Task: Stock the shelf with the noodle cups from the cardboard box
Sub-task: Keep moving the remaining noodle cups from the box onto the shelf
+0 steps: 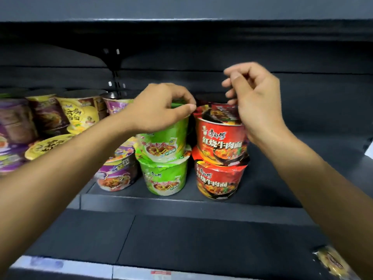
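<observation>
Two green noodle cups stand stacked on the dark shelf [181, 229]. My left hand [159, 106] grips the rim of the upper green cup [163, 142] from above; the lower green cup [165, 176] sits under it. Right beside them is a stack of two red cups: the upper red cup [222, 140] on the lower red cup [218, 182]. My right hand [254, 98] hovers just above and behind the upper red cup with loosely curled fingers, holding nothing. The cardboard box is not in view.
Purple cups [117, 174] and yellow cups [78, 114] fill the shelf's left side. The shelf's right part [302, 158] is bare. A shelf board [181, 9] hangs above. A yellow packet [333, 263] lies at the lower right, by the price rail [121, 271].
</observation>
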### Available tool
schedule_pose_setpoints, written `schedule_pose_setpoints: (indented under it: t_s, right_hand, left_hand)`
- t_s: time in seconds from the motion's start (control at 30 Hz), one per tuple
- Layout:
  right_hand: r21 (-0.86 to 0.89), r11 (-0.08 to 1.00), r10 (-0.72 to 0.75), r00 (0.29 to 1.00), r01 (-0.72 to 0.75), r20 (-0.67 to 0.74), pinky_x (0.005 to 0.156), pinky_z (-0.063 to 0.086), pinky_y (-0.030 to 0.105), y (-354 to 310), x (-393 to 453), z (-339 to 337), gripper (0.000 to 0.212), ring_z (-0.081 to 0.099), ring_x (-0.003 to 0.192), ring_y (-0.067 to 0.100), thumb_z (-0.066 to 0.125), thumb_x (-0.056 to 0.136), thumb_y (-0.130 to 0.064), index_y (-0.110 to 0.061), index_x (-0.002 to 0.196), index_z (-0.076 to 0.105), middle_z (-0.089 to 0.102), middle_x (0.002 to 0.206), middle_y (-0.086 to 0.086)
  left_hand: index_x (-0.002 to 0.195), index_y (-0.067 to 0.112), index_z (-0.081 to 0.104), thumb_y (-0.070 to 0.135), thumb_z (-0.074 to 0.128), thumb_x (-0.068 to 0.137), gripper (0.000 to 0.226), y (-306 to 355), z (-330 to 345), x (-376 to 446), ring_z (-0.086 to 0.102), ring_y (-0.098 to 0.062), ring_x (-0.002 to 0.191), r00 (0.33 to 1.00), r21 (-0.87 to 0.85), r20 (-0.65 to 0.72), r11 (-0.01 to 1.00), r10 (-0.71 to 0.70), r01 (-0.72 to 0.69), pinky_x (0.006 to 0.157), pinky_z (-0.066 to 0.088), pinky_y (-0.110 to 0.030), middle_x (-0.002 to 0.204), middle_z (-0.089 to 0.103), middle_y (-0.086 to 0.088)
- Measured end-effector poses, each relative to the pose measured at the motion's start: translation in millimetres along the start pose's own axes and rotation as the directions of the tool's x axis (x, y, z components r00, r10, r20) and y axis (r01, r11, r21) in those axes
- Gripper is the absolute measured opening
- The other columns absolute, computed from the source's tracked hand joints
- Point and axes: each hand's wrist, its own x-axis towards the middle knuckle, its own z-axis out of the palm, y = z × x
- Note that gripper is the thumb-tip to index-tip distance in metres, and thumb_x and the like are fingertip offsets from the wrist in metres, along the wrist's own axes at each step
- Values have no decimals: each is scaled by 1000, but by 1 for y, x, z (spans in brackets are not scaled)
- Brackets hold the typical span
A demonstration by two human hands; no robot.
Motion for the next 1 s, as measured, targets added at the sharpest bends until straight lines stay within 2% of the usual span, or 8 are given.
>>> schedule_pose_setpoints:
  t_s: [0.13,0.23,0.37,0.47,0.57,0.73,0.87,1.0]
  right_hand:
    - [122,991,-73,982,52,176,54,44,19,-25,-20,45,22,51,51,1,49,95,-8,-23,84,61,61,69,-6]
    - [204,978,-114,938,48,328,50,41,18,-39,-40,88,23,49,48,2,48,95,-5,-22,84,61,60,64,-7]
    - [254,964,-71,844,-79,531,47,39,13,-52,-81,161,24,48,45,0,47,95,1,-16,84,60,57,61,-3]
    - [206,950,40,745,-235,666,43,39,16,-55,-125,224,28,46,42,1,47,95,-1,-20,78,59,55,60,-1]
    - [125,923,148,638,-363,756,43,39,14,-57,-172,285,29,46,41,0,45,96,-2,-21,77,57,54,62,-1]
    - [24,885,208,441,-466,873,44,40,13,-71,-249,369,28,51,48,4,45,96,-2,-19,78,57,55,66,0]
    - [-52,849,246,306,-525,920,45,38,15,-81,-293,416,22,48,54,11,42,97,-1,-11,85,57,53,68,4]
    - [-119,836,259,195,-536,946,45,40,16,-87,-325,463,24,49,54,11,40,95,1,-12,84,57,53,67,4]
  left_hand:
    - [86,23,67,29,70,82,8,-20,-29,-39,63,-14,91,993,52,-95,995,-76,81,84,44,-26,97,70,4]
    - [80,25,63,27,70,83,8,-36,-55,-75,56,-2,67,982,116,-92,978,-162,173,68,35,-22,76,64,14]
    - [81,20,64,28,65,86,9,-59,-86,-138,48,-6,60,959,186,-101,942,-265,280,54,32,-9,66,55,15]
    - [86,6,68,29,57,85,25,-82,-103,-194,53,-18,71,926,271,-28,889,-377,370,58,29,-25,72,60,2]
    - [90,5,68,39,44,70,46,-111,-119,-258,64,-29,88,847,342,56,807,-528,481,69,43,-34,92,71,-11]
    - [82,1,63,42,44,67,48,-148,-145,-364,61,-32,81,696,371,123,684,-707,629,67,40,-34,84,68,-16]
    - [85,5,63,33,57,86,29,-174,-150,-425,61,-36,89,584,436,144,581,-799,688,72,43,-35,92,67,-16]
    - [88,2,64,29,58,87,27,-203,-160,-471,61,-34,92,488,430,132,493,-863,756,76,44,-34,95,67,-16]
